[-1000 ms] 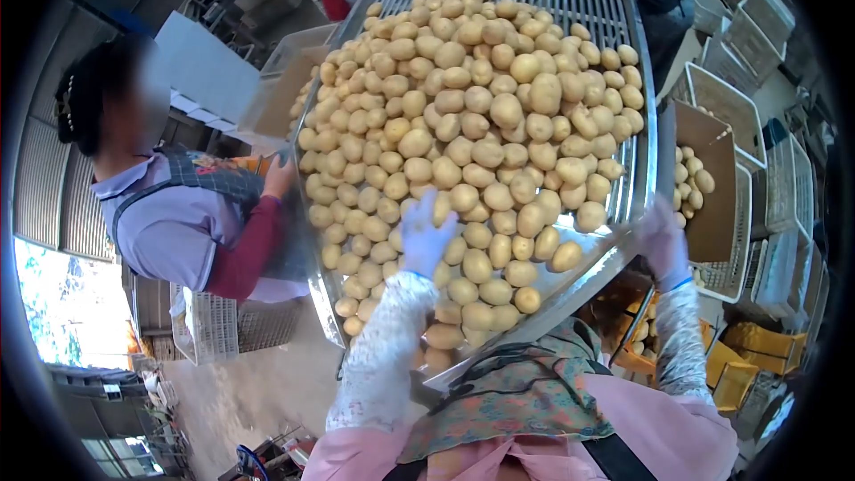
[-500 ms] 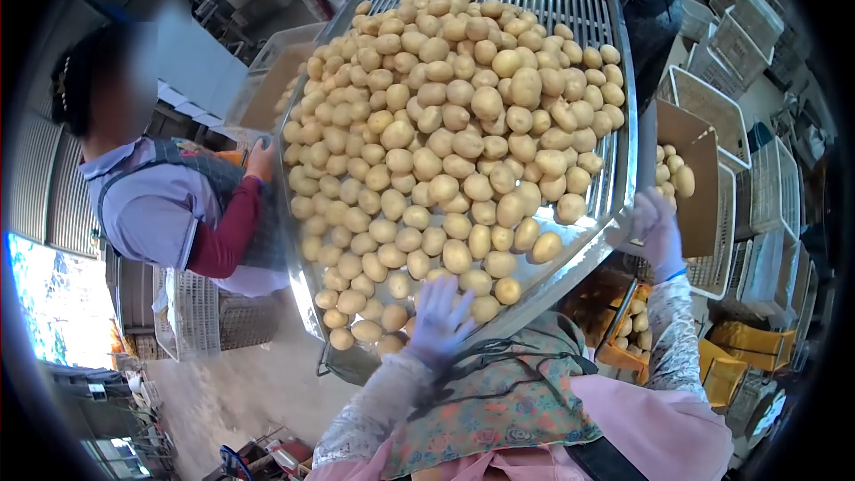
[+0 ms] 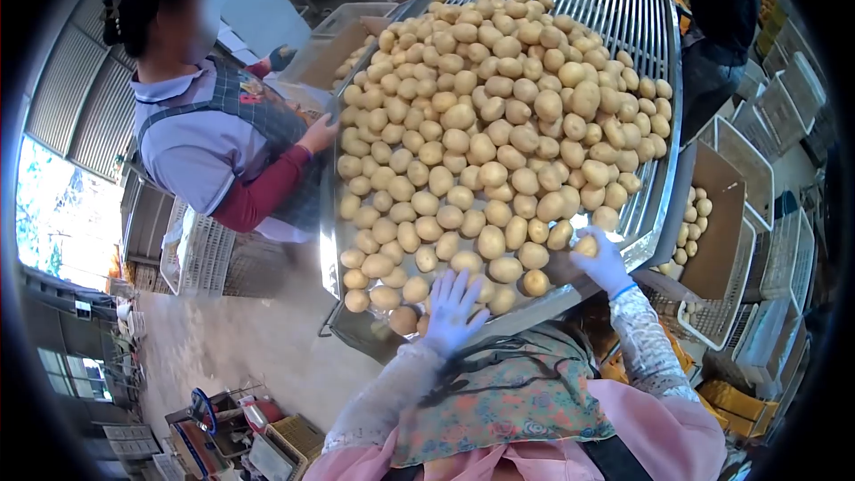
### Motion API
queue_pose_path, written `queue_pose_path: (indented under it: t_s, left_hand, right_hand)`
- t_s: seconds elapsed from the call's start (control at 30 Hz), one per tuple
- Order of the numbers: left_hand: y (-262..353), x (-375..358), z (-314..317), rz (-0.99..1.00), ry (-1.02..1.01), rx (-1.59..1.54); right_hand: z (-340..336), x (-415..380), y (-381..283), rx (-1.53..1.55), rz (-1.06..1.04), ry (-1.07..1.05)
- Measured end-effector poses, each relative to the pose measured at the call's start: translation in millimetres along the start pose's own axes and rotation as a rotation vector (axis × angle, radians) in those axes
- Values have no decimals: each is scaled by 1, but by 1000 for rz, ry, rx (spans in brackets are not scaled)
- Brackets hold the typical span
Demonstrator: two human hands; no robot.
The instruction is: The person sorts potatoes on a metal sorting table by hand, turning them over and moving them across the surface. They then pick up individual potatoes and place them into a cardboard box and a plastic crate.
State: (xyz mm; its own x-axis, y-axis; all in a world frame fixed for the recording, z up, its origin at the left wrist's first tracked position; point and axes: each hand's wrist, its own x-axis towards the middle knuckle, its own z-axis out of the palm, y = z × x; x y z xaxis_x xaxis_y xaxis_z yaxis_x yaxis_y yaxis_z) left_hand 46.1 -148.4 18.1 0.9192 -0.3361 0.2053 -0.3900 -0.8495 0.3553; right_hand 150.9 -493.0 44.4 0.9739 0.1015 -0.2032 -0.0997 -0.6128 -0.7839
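Note:
A big heap of pale yellow potatoes (image 3: 499, 125) covers a metal table (image 3: 663, 187) whose far part is made of bars. Gloved and spread, my left hand (image 3: 452, 312) rests at the near edge against the closest potatoes, with nothing gripped. At the near right corner my right hand (image 3: 606, 265), also gloved, has its fingers wrapped round one potato (image 3: 586, 246), just above the metal surface.
A co-worker (image 3: 223, 134) in a checked apron stands at the left side, one hand on the rim. Another person (image 3: 717, 36) reaches over the far right. Cardboard-lined crates (image 3: 721, 223) with potatoes stand at the right.
My right hand has moved left from the box side onto the table corner and taken hold of a potato. My left hand stays spread at the near edge. The view has shifted.

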Motion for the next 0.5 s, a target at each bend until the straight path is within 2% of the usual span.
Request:
queue_pose_path:
  t_s: [0.03, 0.07, 0.13, 0.2, 0.27, 0.33, 0.43, 0.5]
  left_hand:
    - [2, -13, -1, -44, -38, -28]
    - [4, -23, 2, -53, -30, -24]
    - [8, -30, 2, -83, -56, 34]
    - [8, -22, 5, -93, -119, 84]
    - [10, -8, 8, -138, -28, 124]
    - [-1, 4, 9, -131, -50, 120]
    - [-9, 0, -8, -118, -112, 103]
    - [-25, -18, -22, -129, -121, 84]
  right_hand:
    - [-2, -4, 2, 356, 78, -26]
    - [-2, -8, 7, 353, 70, -35]
    - [2, -15, 10, 1102, 136, -94]
    - [10, -18, 8, 1192, 182, -75]
    - [13, -23, 5, 1363, 297, -16]
    - [7, -32, 17, 1258, 233, -52]
    - [-36, -60, 38, 1088, 228, -387]
    - [-68, -95, 67, 921, 430, -446]
